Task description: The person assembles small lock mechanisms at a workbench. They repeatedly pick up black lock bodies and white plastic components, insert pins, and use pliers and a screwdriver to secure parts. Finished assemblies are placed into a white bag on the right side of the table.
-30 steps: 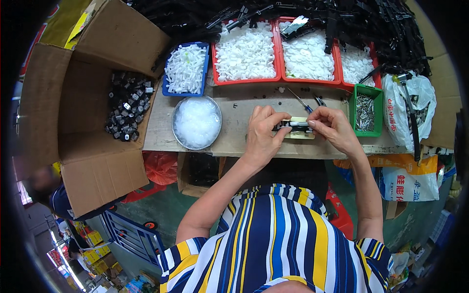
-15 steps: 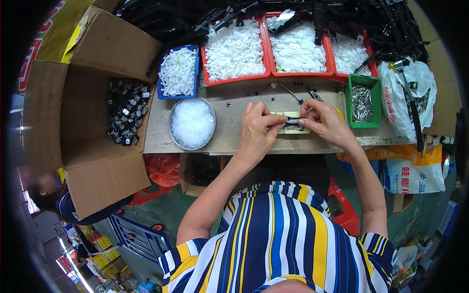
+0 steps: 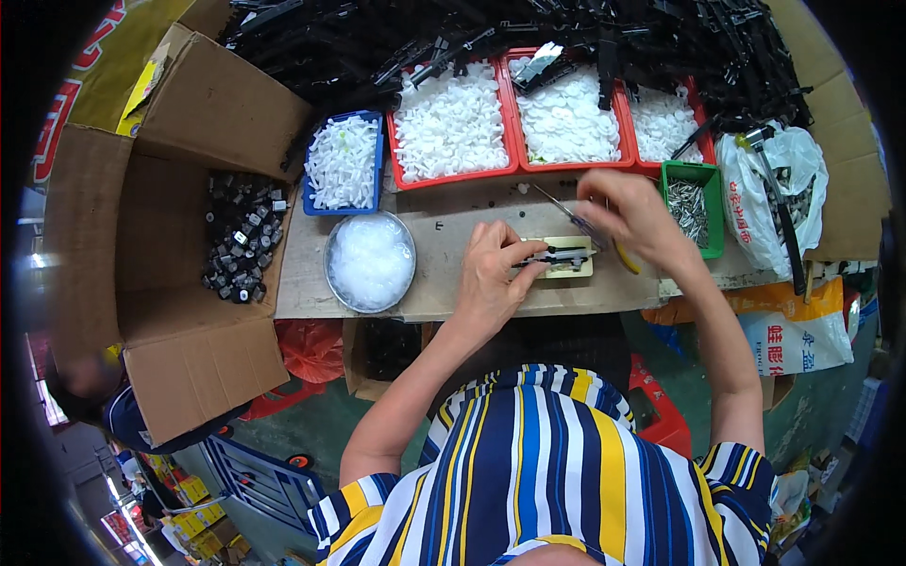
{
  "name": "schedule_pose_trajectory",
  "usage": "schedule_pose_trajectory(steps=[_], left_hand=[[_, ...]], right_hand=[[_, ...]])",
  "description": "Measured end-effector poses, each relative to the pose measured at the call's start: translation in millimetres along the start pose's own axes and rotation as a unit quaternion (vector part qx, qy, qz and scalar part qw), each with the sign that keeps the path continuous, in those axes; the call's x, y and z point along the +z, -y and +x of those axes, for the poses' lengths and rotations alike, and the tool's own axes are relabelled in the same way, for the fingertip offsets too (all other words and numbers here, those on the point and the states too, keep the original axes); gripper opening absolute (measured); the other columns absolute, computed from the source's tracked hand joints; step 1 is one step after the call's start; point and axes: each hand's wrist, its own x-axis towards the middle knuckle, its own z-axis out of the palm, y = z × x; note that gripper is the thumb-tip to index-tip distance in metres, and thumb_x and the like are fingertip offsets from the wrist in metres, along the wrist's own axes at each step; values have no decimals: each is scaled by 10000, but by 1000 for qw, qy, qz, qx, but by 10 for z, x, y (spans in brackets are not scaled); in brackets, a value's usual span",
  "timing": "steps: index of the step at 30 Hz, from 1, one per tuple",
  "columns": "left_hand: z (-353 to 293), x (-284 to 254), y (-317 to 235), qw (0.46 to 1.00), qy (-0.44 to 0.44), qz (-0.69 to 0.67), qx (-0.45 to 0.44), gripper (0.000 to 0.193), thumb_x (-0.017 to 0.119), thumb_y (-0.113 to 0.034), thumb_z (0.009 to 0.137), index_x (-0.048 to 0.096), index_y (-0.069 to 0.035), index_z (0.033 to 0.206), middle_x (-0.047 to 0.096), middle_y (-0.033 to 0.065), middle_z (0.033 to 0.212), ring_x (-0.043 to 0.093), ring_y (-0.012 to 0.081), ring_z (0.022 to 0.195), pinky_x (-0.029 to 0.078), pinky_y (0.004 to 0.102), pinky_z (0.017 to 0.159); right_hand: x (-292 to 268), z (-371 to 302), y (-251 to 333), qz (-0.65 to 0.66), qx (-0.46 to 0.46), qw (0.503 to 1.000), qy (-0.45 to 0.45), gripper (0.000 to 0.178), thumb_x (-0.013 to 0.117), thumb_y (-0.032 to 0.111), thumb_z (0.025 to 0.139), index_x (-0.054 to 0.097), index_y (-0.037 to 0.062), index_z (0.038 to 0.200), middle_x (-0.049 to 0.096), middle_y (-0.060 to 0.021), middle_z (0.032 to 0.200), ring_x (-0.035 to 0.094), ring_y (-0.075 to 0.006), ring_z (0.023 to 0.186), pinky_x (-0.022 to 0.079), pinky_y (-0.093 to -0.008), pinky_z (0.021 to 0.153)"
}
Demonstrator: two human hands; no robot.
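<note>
So the left hand (image 3: 491, 274) is pressed down on a small black part (image 3: 557, 255) that sits on a pale yellowish block (image 3: 566, 267) in the middle of the bench (image 3: 453, 288), fingers closed over the part's left end, pinning it in place. The right hand (image 3: 637, 212) is up above the block, just off to its right, pinching a thin metal tool (image 3: 566, 209) that slants down toward the block; something yellow (image 3: 625, 257) peeks out under the palm, can't tell what it is.

Around that: a round metal bowl (image 3: 370, 261) of whitish bits to the left of the block, a blue tray (image 3: 343, 162) of white pieces behind it, then three red trays (image 3: 453, 123) packed with white plastic parts. A green bin (image 3: 696, 203) of small metal parts sits right by the right hand. Big open cardboard box (image 3: 151, 245) on the far left with black parts in it, and a heap of black plastic pieces (image 3: 566, 33) runs along the back.
</note>
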Motion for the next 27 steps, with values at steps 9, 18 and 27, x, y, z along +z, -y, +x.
schedule_pose_trajectory(steps=[9,18,27], left_hand=[[-36,-145,-72,998,-50,-32,-4,274,815,-99,759,766,-42,1022,635,100,917,561,251,887,460,360,763],[-191,-325,-8,994,-88,-21,-61,252,797,-85,783,769,-38,1028,650,94,955,567,237,947,462,347,845],[-282,-234,-36,994,-86,64,8,279,817,-62,735,755,-53,1006,627,83,948,553,264,946,462,368,824]], right_hand=[[-218,1405,-391,-398,-126,898,-137,340,558,-17,868,607,37,1201,558,-148,1095,629,-324,1016,541,-439,809],[-605,1491,-210,-169,-159,969,-80,391,758,208,816,635,55,1154,556,-209,1163,545,-361,1159,457,-451,997],[-230,-54,476,-163,-95,982,-24,336,717,81,832,588,4,1133,623,-143,995,619,-328,966,496,-418,833]])
